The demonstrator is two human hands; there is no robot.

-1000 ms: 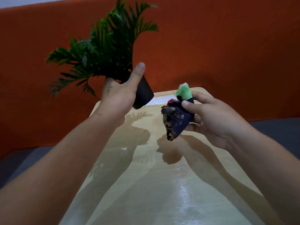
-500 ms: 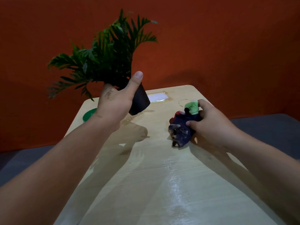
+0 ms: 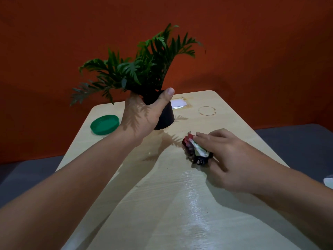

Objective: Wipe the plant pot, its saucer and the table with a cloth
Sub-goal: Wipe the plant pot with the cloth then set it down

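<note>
The left hand [image 3: 142, 116] is wrapped tight around the black plant pot [image 3: 164, 118], holding it tilted above the table [image 3: 180, 204], with the green saucer [image 3: 104, 124] well off to its left. The right hand [image 3: 232, 159] presses the bunched cloth [image 3: 195, 150] flat on the wood, fingers curled over it. Tilted like that, the pot could spill soil onto the surface, I'd say, or slip from a one-handed grip.

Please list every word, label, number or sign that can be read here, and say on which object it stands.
None can be read.
White label on the table: looks blank.
Cloth under the right hand: a pattern, no letters.
Pot in the left hand, green saucer: plain.
</note>
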